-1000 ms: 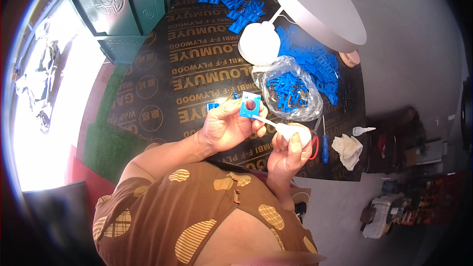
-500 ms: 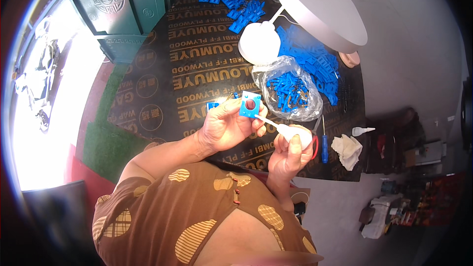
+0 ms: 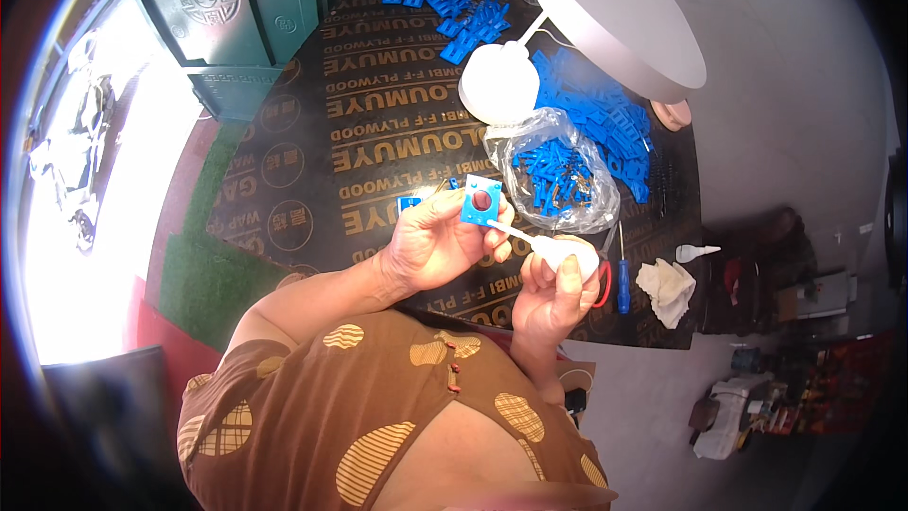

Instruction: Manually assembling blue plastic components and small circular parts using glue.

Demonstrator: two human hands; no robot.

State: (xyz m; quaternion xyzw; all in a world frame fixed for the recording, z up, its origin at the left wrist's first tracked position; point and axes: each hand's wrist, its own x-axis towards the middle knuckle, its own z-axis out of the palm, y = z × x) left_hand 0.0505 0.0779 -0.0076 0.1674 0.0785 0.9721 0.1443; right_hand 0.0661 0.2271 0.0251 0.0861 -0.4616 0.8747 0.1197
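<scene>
Barely any change from half a second ago. My left grip (image 3: 437,244) has the small blue plate (image 3: 480,218) pinched by its side, dark round centre showing, same spot as before. My right grip (image 3: 551,301) is closed around the white squeeze bottle (image 3: 556,250), thumb on it; the bottle sits a touch higher than in the last frame. Its thin nozzle (image 3: 514,233) points up-left and ends at the plate's lower edge, as earlier; can't tell if it touches. Both are held up over the dark tabletop (image 3: 364,137). Nothing has moved around them: clear bag (image 3: 608,208) of blue parts (image 3: 551,170) just beyond the plate, blue screwdriver (image 3: 623,290) and crumpled pale cloth (image 3: 667,290) right of the bottle, white lamp (image 3: 619,24) at the back.
</scene>
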